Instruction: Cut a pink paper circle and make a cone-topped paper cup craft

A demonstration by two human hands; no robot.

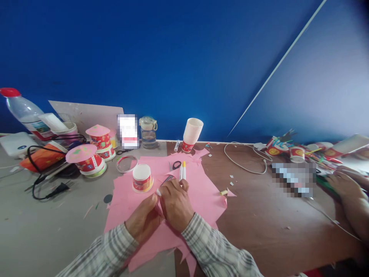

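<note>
Both hands meet above a stack of pink paper point(201, 188). My left hand point(145, 219) is closed, its thumb and fingers pressed together. Against it lies my right hand point(176, 200), fingers curled. A small white tip point(158, 192) shows between the fingertips; what it belongs to is hidden. Just beyond the hands, an upturned red-and-white paper cup point(142, 179) stands on the pink paper. Two white markers point(182, 172), one with a yellow end, lie by my right hand, next to scissors with dark handles point(176, 165).
Decorated paper cups with pink tops point(81, 154), a plastic bottle point(25, 111) and a black plug cord point(59, 189) crowd the left. Behind stand a water jar point(148, 132) and stacked cups point(192, 132). A white cable point(245, 168) and another person's hand point(343, 184) are at right.
</note>
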